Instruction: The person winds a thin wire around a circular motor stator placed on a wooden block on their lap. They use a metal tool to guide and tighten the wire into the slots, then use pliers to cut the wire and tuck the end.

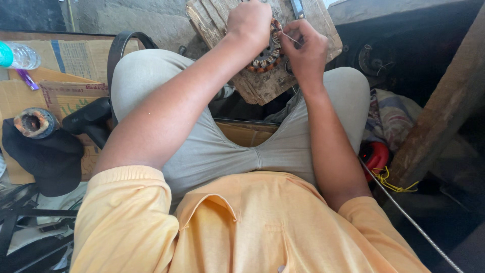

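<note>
Several odd things crowd the left: a clear plastic bottle (19, 55), flattened cardboard (60, 81), a rusty cylindrical part (34, 123) on black cloth (48, 154). Further right, the left hand (249, 23) is clenched over a round motor stator (265, 53) with copper windings, lying on a worn wooden block (262, 83) between the knees. Just beside it, the right hand (305, 50) pinches a thin wire (290, 38). Far right lie a red object (376, 156) and a wooden beam (439, 111).

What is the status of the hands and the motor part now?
Left hand presses motor part on wood block. Right hand pinches thin wire. Nothing in the way.
</note>
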